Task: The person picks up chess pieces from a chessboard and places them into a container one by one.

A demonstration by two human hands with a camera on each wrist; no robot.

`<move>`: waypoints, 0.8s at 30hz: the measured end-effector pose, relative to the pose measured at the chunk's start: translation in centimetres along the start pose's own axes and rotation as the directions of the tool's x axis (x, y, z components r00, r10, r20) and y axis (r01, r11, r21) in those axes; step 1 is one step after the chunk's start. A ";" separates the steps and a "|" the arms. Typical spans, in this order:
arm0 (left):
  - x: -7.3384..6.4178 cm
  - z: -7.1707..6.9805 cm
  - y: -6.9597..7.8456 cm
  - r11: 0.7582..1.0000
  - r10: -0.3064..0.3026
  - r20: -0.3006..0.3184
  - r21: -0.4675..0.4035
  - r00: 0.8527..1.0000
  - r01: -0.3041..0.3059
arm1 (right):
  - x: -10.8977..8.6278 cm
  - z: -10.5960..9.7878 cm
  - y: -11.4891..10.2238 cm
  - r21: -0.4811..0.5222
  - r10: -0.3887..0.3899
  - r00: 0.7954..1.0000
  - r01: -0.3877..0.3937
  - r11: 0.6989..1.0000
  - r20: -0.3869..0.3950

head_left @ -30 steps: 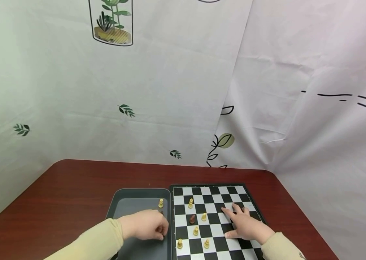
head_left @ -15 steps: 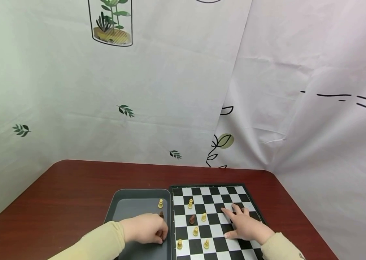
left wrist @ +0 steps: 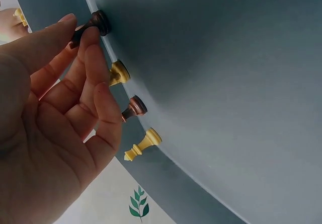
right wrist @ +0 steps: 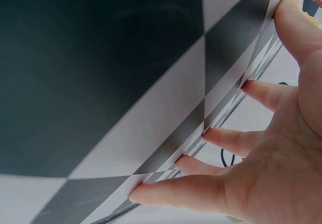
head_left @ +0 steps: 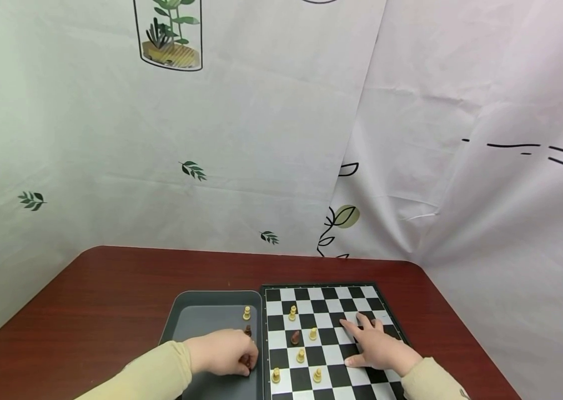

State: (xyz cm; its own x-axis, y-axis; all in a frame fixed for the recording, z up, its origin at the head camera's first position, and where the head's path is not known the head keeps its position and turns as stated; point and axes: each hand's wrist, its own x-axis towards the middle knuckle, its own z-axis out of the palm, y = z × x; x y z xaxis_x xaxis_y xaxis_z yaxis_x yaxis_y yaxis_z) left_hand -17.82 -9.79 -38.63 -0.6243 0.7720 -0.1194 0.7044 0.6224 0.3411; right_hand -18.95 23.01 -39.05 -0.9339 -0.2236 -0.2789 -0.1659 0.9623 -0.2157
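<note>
My left hand reaches into the grey tray. Thumb and fingers pinch a dark brown chess piece, whose round base sits right at the tray floor in the left wrist view. Beyond it, in a row, stand a yellow chess piece, a reddish-brown one and a taller yellow one. Over on the chessboard, my right hand lies with fingers spread and fingertips on the squares, holding nothing. Left of that hand stand several yellow pieces and a brown piece.
Tray and board lie side by side on a reddish-brown table, their edges close together. A pale patterned cloth hangs behind the table and along its right side.
My left hand has shifted slightly toward the near side of the tray, uncovering more of a brown piece behind it. My right hand stays in place.
</note>
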 end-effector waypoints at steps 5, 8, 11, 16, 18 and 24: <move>-0.1 -0.1 0.2 1.000 -0.001 -0.007 0.020 1.000 0.001 | 0.0 0.0 0.0 -0.003 0.002 1.000 -0.002 1.000 -0.002; -0.1 -0.1 0.3 1.000 -0.003 -0.006 0.025 1.000 0.003 | 0.0 0.0 0.1 -0.002 0.003 1.000 -0.003 1.000 -0.001; -0.1 -0.1 0.3 1.000 -0.008 -0.002 0.018 1.000 0.008 | 0.0 0.0 0.0 -0.003 0.003 1.000 -0.003 1.000 0.004; -0.2 -0.1 0.1 1.000 -0.019 0.008 -0.008 1.000 0.019 | 0.2 0.1 0.0 -0.025 0.015 1.000 -0.015 1.000 0.020; -0.2 -0.1 0.0 1.000 -0.019 0.006 -0.014 1.000 0.019 | 0.3 0.1 0.0 -0.036 0.021 0.999 -0.020 0.999 0.026; -0.3 -0.3 -0.2 1.000 -0.011 -0.015 -0.012 1.000 0.011 | 0.5 0.0 0.0 -0.036 0.014 1.000 -0.013 0.999 0.026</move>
State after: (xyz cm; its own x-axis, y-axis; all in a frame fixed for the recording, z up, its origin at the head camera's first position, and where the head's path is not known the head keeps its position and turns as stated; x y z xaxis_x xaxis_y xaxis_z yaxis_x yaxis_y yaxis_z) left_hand -17.90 -10.16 -38.39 -0.6372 0.7630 -0.1089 0.6936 0.6292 0.3507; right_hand -19.39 22.93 -39.18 -0.9274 -0.2143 -0.3065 -0.1653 0.9700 -0.1780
